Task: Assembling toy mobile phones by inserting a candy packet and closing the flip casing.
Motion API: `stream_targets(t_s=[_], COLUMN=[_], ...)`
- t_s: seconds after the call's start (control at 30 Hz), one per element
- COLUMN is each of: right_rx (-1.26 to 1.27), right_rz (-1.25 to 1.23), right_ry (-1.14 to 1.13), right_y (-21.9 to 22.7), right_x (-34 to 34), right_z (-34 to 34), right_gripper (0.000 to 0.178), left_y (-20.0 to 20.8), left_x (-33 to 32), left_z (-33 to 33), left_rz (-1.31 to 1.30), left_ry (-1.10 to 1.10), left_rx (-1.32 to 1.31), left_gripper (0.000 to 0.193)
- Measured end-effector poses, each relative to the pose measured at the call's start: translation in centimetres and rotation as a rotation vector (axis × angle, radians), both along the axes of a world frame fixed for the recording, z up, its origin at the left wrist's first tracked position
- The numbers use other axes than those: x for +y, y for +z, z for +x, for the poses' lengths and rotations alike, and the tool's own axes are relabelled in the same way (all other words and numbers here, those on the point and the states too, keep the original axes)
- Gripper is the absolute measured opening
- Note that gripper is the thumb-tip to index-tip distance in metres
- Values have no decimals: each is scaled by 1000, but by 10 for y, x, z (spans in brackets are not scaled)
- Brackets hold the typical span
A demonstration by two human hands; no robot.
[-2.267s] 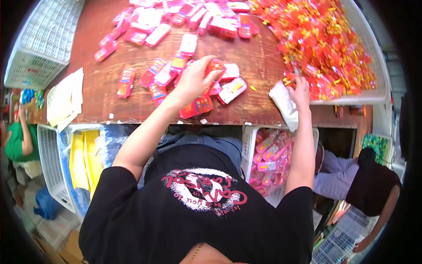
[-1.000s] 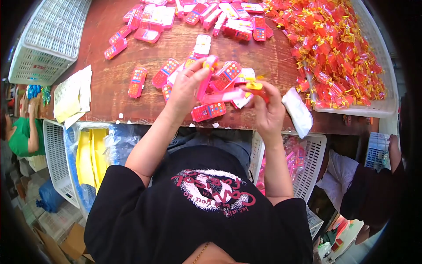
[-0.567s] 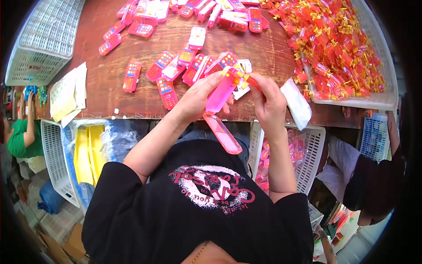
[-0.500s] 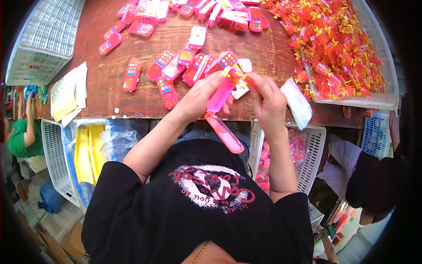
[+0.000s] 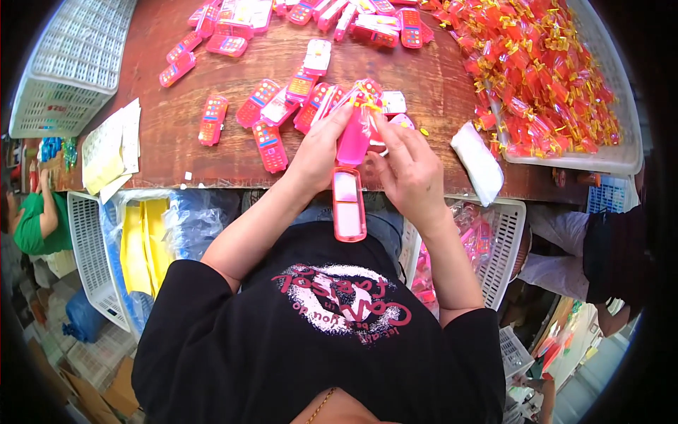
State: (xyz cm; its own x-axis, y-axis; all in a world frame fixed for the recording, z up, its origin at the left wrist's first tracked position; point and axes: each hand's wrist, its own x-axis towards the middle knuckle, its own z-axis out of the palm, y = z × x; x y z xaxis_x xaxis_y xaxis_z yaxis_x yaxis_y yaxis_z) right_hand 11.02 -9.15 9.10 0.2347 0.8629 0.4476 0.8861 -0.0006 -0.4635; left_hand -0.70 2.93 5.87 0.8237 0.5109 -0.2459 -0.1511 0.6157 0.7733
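Note:
An opened pink flip-phone toy [image 5: 351, 162] is held upright in front of my chest, its lid hanging down toward me. My left hand [image 5: 318, 152] grips its upper half from the left. My right hand [image 5: 408, 169] touches the same upper half from the right, fingers curled over a small red and yellow wrapped piece [image 5: 364, 99] at its top. Several more pink and red phone toys [image 5: 268, 145] lie scattered on the brown table [image 5: 176, 134] just beyond my hands.
A white tray [image 5: 607, 159] heaped with red and yellow wrapped pieces sits at the right. A white cloth pad [image 5: 479, 162] lies by my right hand. White baskets stand at far left [image 5: 67, 63] and below the table [image 5: 505, 240]. Other people sit at both sides.
My right hand left the tray side and joined my left. The phone toy was lifted off the table, flipped open, and now hangs with its lid straight down.

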Motion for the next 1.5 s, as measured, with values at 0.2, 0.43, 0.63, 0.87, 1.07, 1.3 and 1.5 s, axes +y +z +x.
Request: stream_targets(t_s=[0.2,0.43,0.63,0.87,1.07,1.3,1.5], right_rx=[230,315,-309,-467,-103,313,243], right_rz=[37,216,200,69,181,153,-22], right_ry=[1,-90,97,144,136,-227,-226], right_y=[-7,-12,-10,-27,-37,-40,-45], right_x=[-4,8,-4,-23,-36,-14,-34], right_z=[7,12,9,6,-20,-12,55], right_gripper=[39,27,25,39,52,76,39], left_y=[-9,-18,-3,-7,-8,-19,-8], left_x=[-2,-5,-2,-4,0,-4,25], left_z=[-4,-2,-6,0,4,10,-18], left_rz=[59,491,-305,-131,11,37,220], left_ry=[-120,-249,-152,-109,-95,-126,16], left_rx=[-135,-35,-276,-124,-134,-212,29], left_gripper=[38,44,36,28,40,51,31])
